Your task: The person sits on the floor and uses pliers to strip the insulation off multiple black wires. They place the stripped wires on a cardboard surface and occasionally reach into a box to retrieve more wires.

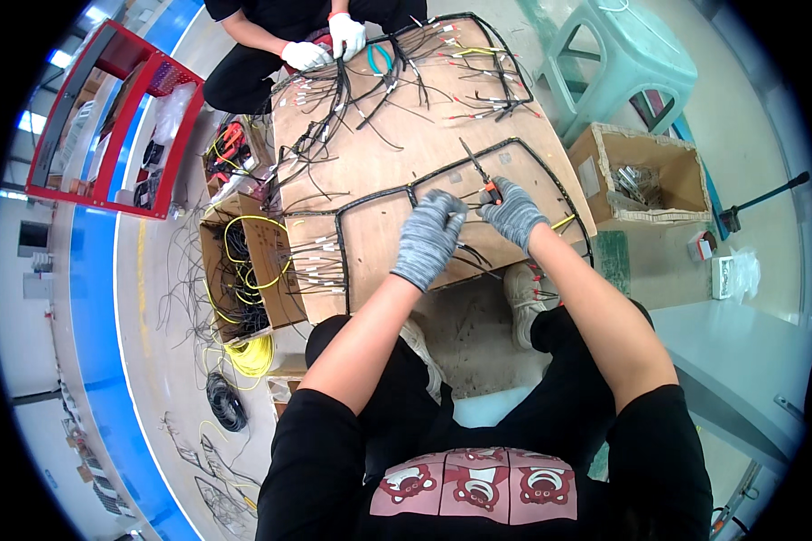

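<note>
A grey knitted glove covers each of my hands. My right hand (512, 215) is closed round a slim tool (493, 190) with an orange-and-black handle and a long dark end pointing away from me. Beside it, my left hand (431, 236) has its fingers curled together at the wires; what they pinch is hidden. Under and around both hands runs a black taped wire harness (376, 195), spread over a wooden board (379, 162). Its branches end in thin wires with white labels (320, 261) on the left. Short dark wires hang over the board's near edge between my hands.
Across the board, another person's white-gloved hands (345, 34) work on a second harness (341, 81) near teal-handled pliers (381, 59). Cardboard boxes (284, 270) of wire stand left. A pale green stool (618, 68) and a box of metal parts (645, 216) stand right.
</note>
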`<state>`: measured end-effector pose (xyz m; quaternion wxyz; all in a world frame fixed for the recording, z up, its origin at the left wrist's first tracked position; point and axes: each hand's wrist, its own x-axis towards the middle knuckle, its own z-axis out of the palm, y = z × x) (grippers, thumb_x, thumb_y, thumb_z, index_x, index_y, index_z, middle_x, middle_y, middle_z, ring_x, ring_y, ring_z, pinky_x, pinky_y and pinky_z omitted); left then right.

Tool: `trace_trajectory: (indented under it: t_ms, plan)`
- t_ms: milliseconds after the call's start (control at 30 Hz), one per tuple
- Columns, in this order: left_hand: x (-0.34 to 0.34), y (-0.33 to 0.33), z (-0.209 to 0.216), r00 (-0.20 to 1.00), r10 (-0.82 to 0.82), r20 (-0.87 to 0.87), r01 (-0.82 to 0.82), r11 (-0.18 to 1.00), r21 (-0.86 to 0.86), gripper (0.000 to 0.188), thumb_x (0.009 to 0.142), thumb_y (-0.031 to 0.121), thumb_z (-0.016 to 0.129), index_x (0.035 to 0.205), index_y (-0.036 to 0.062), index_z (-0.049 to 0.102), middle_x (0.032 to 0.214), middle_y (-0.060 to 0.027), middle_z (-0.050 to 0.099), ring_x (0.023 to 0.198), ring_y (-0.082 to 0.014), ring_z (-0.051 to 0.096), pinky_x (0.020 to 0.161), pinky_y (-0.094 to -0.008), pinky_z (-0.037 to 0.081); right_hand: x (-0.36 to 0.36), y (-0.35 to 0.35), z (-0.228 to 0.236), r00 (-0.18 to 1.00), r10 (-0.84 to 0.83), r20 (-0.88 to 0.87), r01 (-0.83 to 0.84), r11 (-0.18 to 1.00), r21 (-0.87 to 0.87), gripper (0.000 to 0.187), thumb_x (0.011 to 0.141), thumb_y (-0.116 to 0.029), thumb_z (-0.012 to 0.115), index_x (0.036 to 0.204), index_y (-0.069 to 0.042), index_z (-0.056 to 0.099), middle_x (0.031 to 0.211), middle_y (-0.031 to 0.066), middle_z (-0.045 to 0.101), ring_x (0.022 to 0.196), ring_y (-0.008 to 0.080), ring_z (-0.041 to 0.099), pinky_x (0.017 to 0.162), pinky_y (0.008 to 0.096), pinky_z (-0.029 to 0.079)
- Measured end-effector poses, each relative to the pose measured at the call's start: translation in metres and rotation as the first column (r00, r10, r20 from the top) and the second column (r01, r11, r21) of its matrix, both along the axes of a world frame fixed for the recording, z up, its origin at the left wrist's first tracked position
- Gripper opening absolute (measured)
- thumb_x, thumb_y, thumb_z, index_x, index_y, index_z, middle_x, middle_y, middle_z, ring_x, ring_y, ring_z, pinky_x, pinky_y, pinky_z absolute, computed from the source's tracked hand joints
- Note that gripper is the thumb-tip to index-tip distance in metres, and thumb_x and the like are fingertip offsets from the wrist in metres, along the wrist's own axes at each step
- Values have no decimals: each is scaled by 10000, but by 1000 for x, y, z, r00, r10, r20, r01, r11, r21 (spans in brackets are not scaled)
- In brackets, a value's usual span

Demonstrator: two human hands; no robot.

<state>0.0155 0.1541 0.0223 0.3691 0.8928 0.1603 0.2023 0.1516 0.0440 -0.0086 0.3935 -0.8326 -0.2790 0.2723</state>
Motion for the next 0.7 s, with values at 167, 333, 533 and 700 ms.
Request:
trace_trajectory:
  t_ms: [167,333,533,700]
  plan:
    - [-1,3,-10,997,-9,-71,16,995,95,180,784,90,556,961,75,586,913,-130,583,866,-309,557,751,-364,459,-17,9,7,999,-37,-28,39,998,55,325,681,-169,629,942,3,541,788,171,590,711,297,559,670,338,451]
    - [10,16,-16,989,-128,-75,121,988,-92,193,787,84,581,976,46,576,871,-132,613,807,-274,592,725,-329,472,-16,-7,-4,977,-115,-182,146,974,171,309,687,-149,616,933,10,520,765,147,573,692,260,552,660,319,448]
    - [8,32,-22,986,45,161,82,711,-699,87,825,91,572,898,43,573,754,15,541,671,-58,459,618,-205,415,-33,-35,80,898,-81,432,84,996,14,294,698,-73,588,974,-15,503,789,139,559,732,262,566,655,323,461]
    - [1,31,-8,986,71,152,69,654,-753,65,838,122,568,875,69,569,702,41,510,602,-40,415,534,-186,364,-38,-32,110,737,190,649,52,941,-335,371,679,-137,628,1012,-28,507,917,158,559,872,303,554,777,377,441]
